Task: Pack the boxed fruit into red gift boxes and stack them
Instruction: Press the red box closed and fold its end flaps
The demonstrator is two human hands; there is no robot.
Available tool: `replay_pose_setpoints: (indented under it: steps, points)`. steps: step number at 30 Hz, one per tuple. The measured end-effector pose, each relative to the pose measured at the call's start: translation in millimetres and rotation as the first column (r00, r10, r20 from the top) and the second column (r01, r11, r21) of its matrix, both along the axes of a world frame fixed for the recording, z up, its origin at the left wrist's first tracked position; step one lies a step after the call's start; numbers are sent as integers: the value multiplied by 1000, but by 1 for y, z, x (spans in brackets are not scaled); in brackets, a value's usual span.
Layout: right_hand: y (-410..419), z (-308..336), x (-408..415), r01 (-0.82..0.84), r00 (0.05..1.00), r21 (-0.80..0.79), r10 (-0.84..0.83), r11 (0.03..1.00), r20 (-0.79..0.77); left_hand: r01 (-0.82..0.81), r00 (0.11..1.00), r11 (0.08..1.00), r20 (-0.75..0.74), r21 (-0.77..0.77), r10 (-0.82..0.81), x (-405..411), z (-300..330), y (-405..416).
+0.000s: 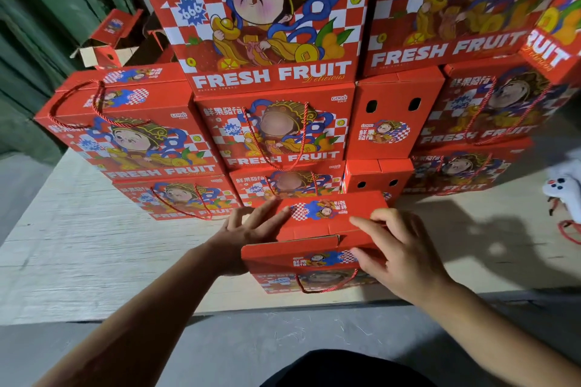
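Red gift boxes are piled in a wall [273, 122] several layers high at the back of a pale wooden board [94, 245], which lies on a grey floor [220, 342]. One more gift box [317, 242] stands on the board just in front of that pile, near the board's front edge, and its top flaps are being closed; the fruit inside cannot be seen. The step in hand is judged to be the closing of the lid, with stacking not yet done. The left hand [248, 229] is laid against the box's left side, its fingers [270, 214] straight and spread onto the top flap. The right hand [399, 248] rests on the right end, fingers loosely bent and pressing the flap down. Next, the flaps would need tucking, then a lift onto the pile. Open board lies to the left and to the right; a white object [562, 188] sits at the far right, and the stacked wall leaves little room behind.
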State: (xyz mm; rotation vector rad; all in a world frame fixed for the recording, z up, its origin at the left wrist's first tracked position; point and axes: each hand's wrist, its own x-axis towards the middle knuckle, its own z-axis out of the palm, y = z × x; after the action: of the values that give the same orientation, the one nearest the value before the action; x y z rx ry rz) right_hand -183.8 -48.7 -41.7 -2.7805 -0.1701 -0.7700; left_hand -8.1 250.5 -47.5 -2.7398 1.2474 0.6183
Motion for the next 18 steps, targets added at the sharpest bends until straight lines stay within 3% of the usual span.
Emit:
replay_pose_setpoints:
  steps: [2,5,8,10,11,12,14,15,16,18]
  points:
    - [1,1,1,38,996,-34,-41,999,-76,-15,995,1000,-96,1,15,7,7,0]
    - [5,2,6,112,979,-53,-119,992,-163,-225,906,948,-407,-227,117,16,17,0]
    - [8,-4,9,151,958,-50,-159,987,-240,-518,757,749,-628,-413,177,14,21,-3]
    - [10,-10,9,165,954,-41,-169,986,-246,-692,630,581,-752,-428,196,12,21,-5]
    - [11,-13,10,176,954,-32,-178,984,-240,-720,623,542,-747,-434,230,11,23,-8]
    - [12,-16,10,187,953,-21,-186,982,-240,-675,702,558,-653,-483,284,8,25,-11]
    - [12,-19,12,182,945,-30,-184,983,-269,-296,955,793,-138,-532,264,-5,22,-17]
    - [11,-19,12,163,938,-58,-173,985,-301,-100,981,874,98,-476,166,-16,18,-21]
    - [10,-18,13,140,927,-89,-162,986,-338,6,972,909,216,-417,93,-30,12,-26]
    - [8,-16,14,108,907,-136,-153,985,-392,38,947,933,311,-357,80,-51,3,-34]
